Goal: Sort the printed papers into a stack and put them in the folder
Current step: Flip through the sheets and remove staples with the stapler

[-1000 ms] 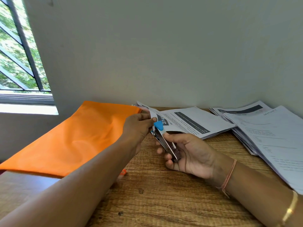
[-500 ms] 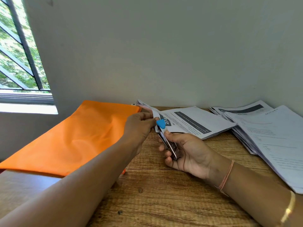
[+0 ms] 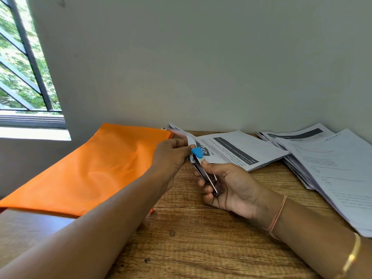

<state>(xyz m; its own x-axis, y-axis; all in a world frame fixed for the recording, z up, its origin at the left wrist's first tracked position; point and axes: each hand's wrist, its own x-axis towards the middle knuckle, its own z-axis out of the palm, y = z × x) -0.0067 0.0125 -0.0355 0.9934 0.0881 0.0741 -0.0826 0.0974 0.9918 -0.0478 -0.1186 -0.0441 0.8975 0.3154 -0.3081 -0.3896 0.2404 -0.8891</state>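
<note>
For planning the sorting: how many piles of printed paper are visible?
3: the middle pile pinched by the left hand, the back pile further right, the big pile at far right. Others may hide underneath.

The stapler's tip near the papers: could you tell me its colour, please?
The stapler's tip is blue; the head view shows it best.
</note>
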